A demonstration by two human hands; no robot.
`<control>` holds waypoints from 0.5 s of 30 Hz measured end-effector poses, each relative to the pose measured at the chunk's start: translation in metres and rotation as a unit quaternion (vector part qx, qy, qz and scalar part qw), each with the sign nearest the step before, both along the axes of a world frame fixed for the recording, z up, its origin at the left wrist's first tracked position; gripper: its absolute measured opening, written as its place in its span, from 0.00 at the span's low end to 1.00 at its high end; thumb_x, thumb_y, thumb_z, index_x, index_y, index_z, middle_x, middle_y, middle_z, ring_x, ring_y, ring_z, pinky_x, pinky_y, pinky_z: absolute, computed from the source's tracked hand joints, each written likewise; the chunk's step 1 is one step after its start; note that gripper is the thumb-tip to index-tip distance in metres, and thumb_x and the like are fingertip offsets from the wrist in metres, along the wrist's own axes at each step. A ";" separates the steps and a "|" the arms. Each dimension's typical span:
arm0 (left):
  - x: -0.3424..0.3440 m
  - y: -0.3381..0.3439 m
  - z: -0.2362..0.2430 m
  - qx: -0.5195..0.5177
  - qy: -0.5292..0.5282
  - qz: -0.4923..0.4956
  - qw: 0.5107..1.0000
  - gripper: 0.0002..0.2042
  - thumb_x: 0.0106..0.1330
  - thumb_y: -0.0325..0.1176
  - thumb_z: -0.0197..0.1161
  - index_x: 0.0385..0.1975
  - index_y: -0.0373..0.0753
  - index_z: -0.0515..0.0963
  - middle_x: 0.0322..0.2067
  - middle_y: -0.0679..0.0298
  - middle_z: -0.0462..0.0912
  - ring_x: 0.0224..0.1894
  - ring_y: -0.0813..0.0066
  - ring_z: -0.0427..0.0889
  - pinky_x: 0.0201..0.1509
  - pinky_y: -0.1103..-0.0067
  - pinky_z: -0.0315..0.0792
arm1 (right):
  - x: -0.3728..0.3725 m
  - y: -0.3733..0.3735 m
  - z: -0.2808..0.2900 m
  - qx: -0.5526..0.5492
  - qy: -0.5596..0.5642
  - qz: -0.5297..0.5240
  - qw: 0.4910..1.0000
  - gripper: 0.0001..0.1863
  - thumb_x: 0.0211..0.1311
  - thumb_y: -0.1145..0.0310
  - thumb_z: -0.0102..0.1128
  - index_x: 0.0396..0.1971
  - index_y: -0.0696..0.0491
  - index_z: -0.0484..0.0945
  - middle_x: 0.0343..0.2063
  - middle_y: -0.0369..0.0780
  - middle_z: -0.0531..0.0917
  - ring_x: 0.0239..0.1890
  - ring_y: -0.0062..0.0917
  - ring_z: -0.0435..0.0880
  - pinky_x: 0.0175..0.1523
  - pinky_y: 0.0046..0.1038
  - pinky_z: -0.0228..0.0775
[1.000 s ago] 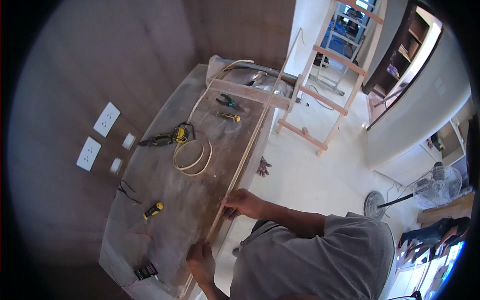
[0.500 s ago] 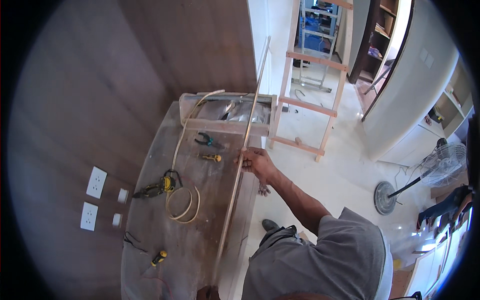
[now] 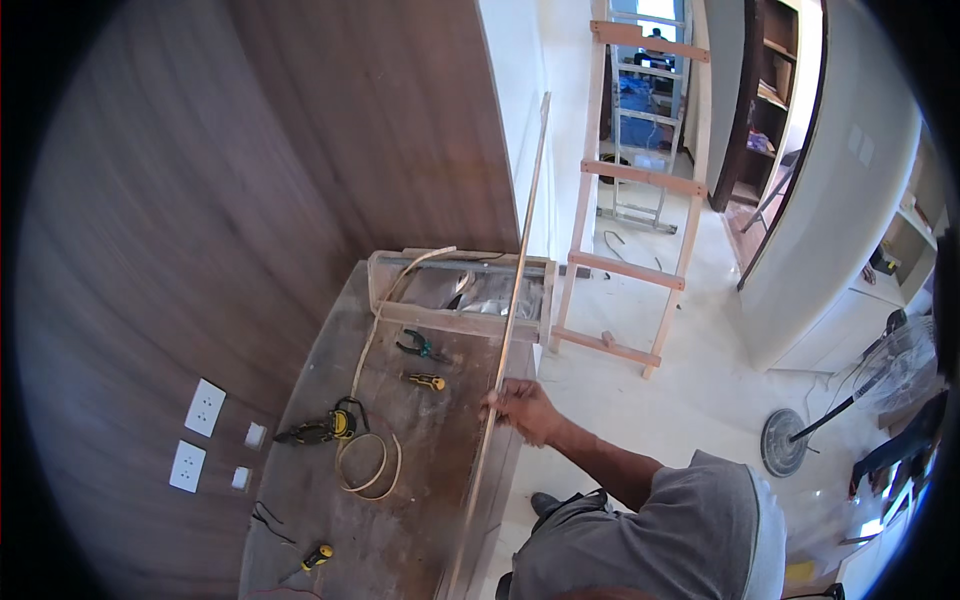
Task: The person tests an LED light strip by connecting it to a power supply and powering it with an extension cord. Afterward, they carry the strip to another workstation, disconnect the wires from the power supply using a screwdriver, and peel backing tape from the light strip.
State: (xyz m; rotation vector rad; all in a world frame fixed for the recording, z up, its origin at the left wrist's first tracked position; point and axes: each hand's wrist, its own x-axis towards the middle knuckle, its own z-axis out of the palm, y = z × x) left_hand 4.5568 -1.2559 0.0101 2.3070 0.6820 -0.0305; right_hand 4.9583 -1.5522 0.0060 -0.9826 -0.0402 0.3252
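Note:
My right hand [image 3: 523, 411] has its thumb and fingers closed around a long, thin, pale wooden strip [image 3: 515, 295], which slants across the right side of a brown tabletop [image 3: 420, 520]. The strip's far end rises in front of the white wall edge; its near end runs toward the lower edge of the view. Close to the hand, pliers with teal handles [image 3: 414, 345] and a short yellow-and-black tool [image 3: 424, 381] lie on the table. Further left are a yellow-and-black tool [image 3: 338, 424], a coiled pale strip [image 3: 386, 490] and a yellow-handled screwdriver [image 3: 318, 556]. My left hand is out of sight.
An open wooden trough [image 3: 455, 318] stands at the table's far end. Beyond it are a ladder-like wooden frame [image 3: 630, 270] and a metal ladder [image 3: 640, 215]. A standing fan [image 3: 783, 442] is at the right. Sockets [image 3: 205, 407] sit on the brown panel at left.
The whole view has shifted, so the table and tools appear lower. My right hand still grips the strip. A brown shape at the bottom edge, perhaps my left hand, has gone from view.

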 end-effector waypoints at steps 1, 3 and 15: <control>0.001 -0.007 0.011 -0.018 -0.011 0.004 1.000 0.11 0.65 0.32 0.66 0.44 0.36 0.83 0.40 0.59 0.87 0.41 0.64 0.84 0.49 0.69 0.78 | -0.012 0.012 0.000 0.002 -0.023 0.027 0.999 0.10 0.67 0.62 0.69 0.36 0.54 0.82 0.33 0.38 0.88 0.35 0.22 0.88 0.37 0.25 0.79; 0.013 -0.023 0.022 -0.046 -0.029 0.000 0.999 0.11 0.67 0.33 0.64 0.45 0.35 0.83 0.39 0.55 0.86 0.40 0.61 0.84 0.48 0.67 0.78 | -0.043 0.030 0.000 -0.021 -0.042 0.070 0.996 0.10 0.66 0.62 0.70 0.36 0.54 0.83 0.33 0.38 0.88 0.36 0.21 0.87 0.37 0.25 0.79; -0.007 -0.080 -0.004 -0.039 -0.113 -0.081 0.989 0.12 0.72 0.33 0.58 0.43 0.30 0.79 0.33 0.49 0.82 0.32 0.59 0.79 0.37 0.66 0.74 | -0.225 0.040 0.009 -0.107 -0.094 0.208 0.968 0.20 0.71 0.52 0.64 0.43 0.56 0.85 0.32 0.32 0.85 0.32 0.13 0.78 0.37 0.20 0.73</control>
